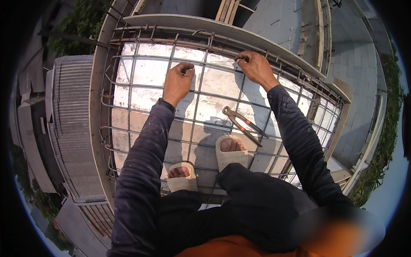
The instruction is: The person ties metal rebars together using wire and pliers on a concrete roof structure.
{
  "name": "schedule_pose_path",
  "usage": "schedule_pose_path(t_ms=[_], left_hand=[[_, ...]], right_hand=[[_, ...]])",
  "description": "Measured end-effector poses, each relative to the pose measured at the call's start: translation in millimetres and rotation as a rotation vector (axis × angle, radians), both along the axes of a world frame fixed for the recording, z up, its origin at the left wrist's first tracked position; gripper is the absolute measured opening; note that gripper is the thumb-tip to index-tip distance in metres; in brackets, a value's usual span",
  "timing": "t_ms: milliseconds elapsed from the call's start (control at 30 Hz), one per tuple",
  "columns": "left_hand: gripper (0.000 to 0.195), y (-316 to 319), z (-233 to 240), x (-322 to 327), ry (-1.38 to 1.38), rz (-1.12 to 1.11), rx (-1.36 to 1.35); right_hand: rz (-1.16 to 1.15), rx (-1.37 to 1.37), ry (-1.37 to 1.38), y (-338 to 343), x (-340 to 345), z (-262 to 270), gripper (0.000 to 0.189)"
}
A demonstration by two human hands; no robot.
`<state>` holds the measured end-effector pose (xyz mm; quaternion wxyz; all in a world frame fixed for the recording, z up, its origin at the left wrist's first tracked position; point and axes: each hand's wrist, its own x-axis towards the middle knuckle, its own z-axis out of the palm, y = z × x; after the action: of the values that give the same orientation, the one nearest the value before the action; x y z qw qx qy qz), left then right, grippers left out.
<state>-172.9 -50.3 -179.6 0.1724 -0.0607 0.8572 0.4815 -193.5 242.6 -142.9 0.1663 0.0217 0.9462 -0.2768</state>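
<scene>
A mat of steel rebar [194, 122] spreads before me over pale formwork boards [221, 80]. My left hand [179, 82] hovers above the mat, thumb and fingers curled close together. To its right, my right hand [257, 69] has its fingertips pinched near the rusty edge bars [189, 42]. Whether either hand holds a thin wire is too small to tell. End-cutting pincers [245, 125] with red marks on the handles lie across the bars, jaws slightly apart, just ahead of my right foot.
I stand on the mat in beige slippers [231, 157]. Upright formwork panels [192, 23] edge the mat. Timber battens [227, 11] lie beyond, with grey deck panels [350, 70] at right. A corrugated roof [75, 128] sits outside the left edge. Hooked bar ends [107, 77] stick out there.
</scene>
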Motion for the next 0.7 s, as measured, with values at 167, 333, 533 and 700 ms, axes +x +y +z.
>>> schedule_pose_path(t_ms=[167,333,533,700], left_hand=[[0.04,6.6,-7.3,4.5,0.021,0.026,-0.024],[0.04,12.3,-7.8,9.0,0.086,0.054,-0.074],[0.033,14.5,-19.1,13.5,0.206,0.111,-0.078],[0.033,15.2,-13.6,12.7,0.169,0.103,-0.054]], right_hand=[[0.015,0.014,-0.013,-15.2,-7.9,-8.0,0.03],[0.045,-0.02,0.067,-27.1,-10.3,0.3,0.031],[0.067,0.005,0.098,-51.8,-5.9,35.5,0.03],[-0.107,-0.039,-0.261,-18.2,-27.8,-7.5,0.034]])
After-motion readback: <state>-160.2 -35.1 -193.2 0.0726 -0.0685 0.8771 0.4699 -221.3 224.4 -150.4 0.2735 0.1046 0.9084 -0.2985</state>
